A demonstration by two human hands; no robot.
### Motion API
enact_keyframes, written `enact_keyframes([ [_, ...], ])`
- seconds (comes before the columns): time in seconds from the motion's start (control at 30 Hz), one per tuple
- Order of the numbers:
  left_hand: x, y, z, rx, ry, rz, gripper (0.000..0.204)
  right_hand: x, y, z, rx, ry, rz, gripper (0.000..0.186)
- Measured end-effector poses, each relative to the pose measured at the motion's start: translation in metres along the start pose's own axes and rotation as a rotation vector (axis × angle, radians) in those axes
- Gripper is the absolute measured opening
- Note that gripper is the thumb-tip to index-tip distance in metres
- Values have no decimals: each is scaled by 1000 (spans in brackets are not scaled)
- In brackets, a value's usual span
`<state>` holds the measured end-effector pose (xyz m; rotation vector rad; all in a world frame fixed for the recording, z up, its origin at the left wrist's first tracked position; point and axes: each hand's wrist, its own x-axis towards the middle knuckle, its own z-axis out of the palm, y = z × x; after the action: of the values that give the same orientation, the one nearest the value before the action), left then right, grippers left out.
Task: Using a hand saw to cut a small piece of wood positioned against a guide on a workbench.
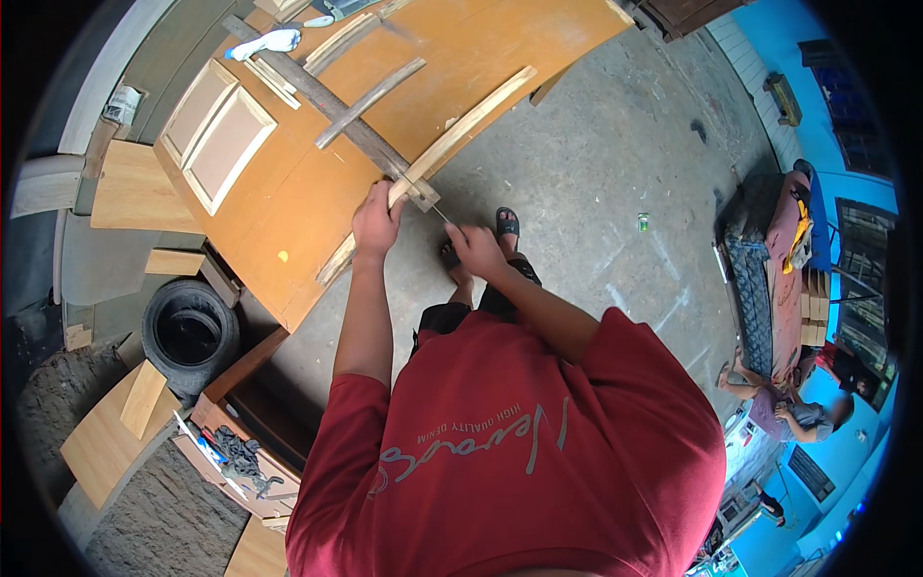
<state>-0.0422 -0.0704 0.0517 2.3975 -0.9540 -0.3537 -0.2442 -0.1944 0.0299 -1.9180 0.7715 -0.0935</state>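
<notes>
A long pale wood strip (pixel 471 117) lies slantwise along the table's near edge, across the end of a dark wooden beam (pixel 380 151). My left hand (pixel 377 219) is closed around the strip just left of the beam's end. In my right hand (pixel 476 252), slightly lower and to the right, the fingers are wrapped round the grip of a thin hand saw (pixel 439 212), seen nearly edge-on. Its narrow blade reaches up to the strip beside my left hand. My fingers hide the saw's handle.
The orange-brown tabletop (pixel 452 58) carries a shorter wood piece (pixel 370 102), a framed panel (pixel 229 149) and a plastic bottle (pixel 264 44). Stacked tires (pixel 190 332) stand at left. A sofa (pixel 760 279) and a seated person (pixel 793 415) are far right.
</notes>
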Motion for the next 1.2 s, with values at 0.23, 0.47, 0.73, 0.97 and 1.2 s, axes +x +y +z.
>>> enact_keyframes([
  [0.23, 2, 2, -1, -21, 11, 2, 30, 46, -20, 21, -7, 59, -17, 60],
  [0.47, -4, -7, 2, -19, 42, 17, 29, -40, 32, -11, 78, -14, -55, 51],
  [0.73, 4, 0, -1, 10, 23, 1, 32, 39, -15, 16, 145, -21, -22, 48],
  [0.97, -5, -9, 2, 34, 46, 60, 32, -4, 1, -3, 160, -27, -50, 44],
  [1.2, 0, -7, 9, 13, 45, 76, 32, 8, 18, 15, 110, 38, -60, 42],
])
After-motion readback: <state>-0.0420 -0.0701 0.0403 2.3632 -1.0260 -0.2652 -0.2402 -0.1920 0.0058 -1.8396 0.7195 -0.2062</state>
